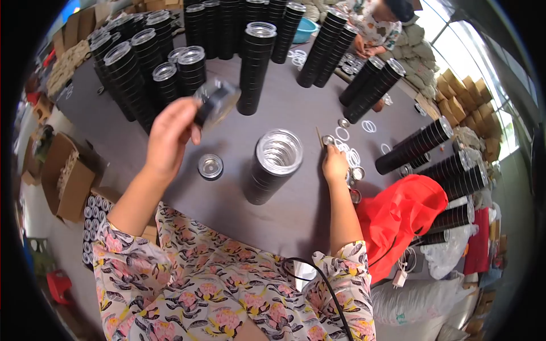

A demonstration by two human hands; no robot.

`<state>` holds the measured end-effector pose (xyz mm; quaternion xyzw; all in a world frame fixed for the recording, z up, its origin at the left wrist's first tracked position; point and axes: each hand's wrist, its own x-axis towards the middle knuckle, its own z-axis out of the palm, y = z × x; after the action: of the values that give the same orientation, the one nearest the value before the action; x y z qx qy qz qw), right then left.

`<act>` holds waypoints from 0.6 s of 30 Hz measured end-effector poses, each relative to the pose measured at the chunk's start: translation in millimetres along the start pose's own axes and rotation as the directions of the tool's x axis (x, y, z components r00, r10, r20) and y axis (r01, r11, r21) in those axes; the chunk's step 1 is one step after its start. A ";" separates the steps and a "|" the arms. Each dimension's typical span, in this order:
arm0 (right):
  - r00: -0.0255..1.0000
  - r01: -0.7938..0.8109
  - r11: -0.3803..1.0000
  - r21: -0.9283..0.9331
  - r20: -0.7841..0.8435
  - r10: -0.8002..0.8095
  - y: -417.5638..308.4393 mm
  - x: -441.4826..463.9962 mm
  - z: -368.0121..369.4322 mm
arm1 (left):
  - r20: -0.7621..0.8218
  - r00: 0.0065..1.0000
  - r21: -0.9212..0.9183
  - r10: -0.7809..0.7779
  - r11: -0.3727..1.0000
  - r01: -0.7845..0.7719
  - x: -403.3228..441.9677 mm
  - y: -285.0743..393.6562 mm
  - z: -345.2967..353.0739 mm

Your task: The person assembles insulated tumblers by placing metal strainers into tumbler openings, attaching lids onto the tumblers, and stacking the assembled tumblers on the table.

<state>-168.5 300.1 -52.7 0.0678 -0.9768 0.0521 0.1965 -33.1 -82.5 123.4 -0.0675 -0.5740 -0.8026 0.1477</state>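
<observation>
My left hand is raised over the table with its fingers closed on a black lid with a clear rim, tilted and blurred by motion. A single lid of the same kind lies flat below it. In front of me stands a short stack of black lids, its top one showing a shiny clear ring. Over on the right, my right hand rests low at the table with fingers closed, beside a small round silvery piece and a thin stick. What its fingers grip is partly hidden.
White rings lie scattered right of my right hand. Tall lid stacks stand at the back and left; leaning stacks line the right. A red bag hangs over the right edge. Another person sits across the table.
</observation>
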 end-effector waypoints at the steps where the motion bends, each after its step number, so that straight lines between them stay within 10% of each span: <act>1: 0.999 -0.010 0.994 -0.106 0.030 0.014 -0.4 7.8 5.5 | 0.013 1.000 0.183 0.011 0.983 -0.013 -7.5 -13.3 -12.3; 5: 0.999 0.044 0.983 -0.176 0.030 -0.039 -2.1 30.0 7.9 | 0.217 0.974 0.721 0.061 0.663 -0.203 -33.4 -73.7 -56.2; 11: 0.992 -0.071 0.997 -0.017 0.107 0.072 -9.2 34.9 7.9 | 0.389 0.903 0.916 -0.179 0.180 -0.359 -36.6 -92.6 -63.4; 18: 0.967 -0.251 0.958 0.140 0.000 0.254 -11.0 39.1 7.5 | 0.402 0.913 0.840 -0.072 0.427 -0.336 -28.6 -50.3 -28.0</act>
<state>-205.4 284.0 -43.5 -0.0444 -0.9697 0.1452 0.1916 -20.2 -89.4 60.8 -0.1781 -0.9199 -0.3313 0.1110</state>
